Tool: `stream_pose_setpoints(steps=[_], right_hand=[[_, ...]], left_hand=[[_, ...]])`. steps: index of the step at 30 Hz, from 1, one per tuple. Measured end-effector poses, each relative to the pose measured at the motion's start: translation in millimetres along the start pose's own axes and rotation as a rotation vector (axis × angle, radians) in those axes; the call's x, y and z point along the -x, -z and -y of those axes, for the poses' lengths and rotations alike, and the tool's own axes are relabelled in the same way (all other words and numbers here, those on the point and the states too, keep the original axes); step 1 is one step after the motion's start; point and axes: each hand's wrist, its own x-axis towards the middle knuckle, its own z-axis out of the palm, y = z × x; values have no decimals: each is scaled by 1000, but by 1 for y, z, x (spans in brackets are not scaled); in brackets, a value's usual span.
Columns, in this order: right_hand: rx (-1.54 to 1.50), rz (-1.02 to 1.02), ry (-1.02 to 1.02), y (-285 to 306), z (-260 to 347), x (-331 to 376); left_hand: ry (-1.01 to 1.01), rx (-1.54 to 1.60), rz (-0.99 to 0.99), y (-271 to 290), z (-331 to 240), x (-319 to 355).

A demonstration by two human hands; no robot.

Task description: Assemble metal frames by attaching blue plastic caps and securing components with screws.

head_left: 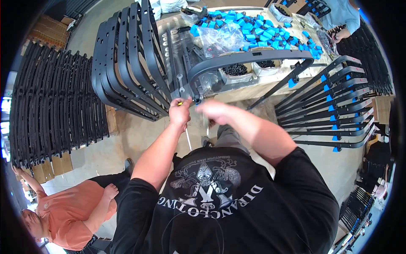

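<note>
A black curved metal frame [253,58] arches over the front of the worktable, and its near left end comes down between my hands. My left hand [179,112] is closed around a long thin tool with a yellow-and-black part at the top and a slim metal shaft [188,139] sticking out below; its exact kind is unclear. Just right of the frame's end is my right hand [216,111], its fingers smeared by motion, so their grip does not show. A small blue piece [292,83] sits on the frame's far right leg. An open-end wrench [181,84] lies beyond my left hand.
Blue pieces [264,31] and a clear plastic bag [222,39] cover the table, with boxes of black parts [235,70] in front. Curved frames stand at left [122,63] and right [330,106]. A person in orange [76,207] is at lower left; another [342,19] works at upper right.
</note>
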Motion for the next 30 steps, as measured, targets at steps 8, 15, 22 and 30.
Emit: stream_pose_setpoints(steps=[8,15,22,30], right_hand=[[898,-604,349,1,-26,-30],[912,-584,220,-3,-30,-22],[162,-33,50,14,-9,-9],[-114,95,8,14,-4,11]], left_hand=[[-100,4,6,0,18,-9],[-29,-15,-11,-6,3,8],[-65,-18,-22,-7,9,0],[-104,-80,-86,-4,17,-2]])
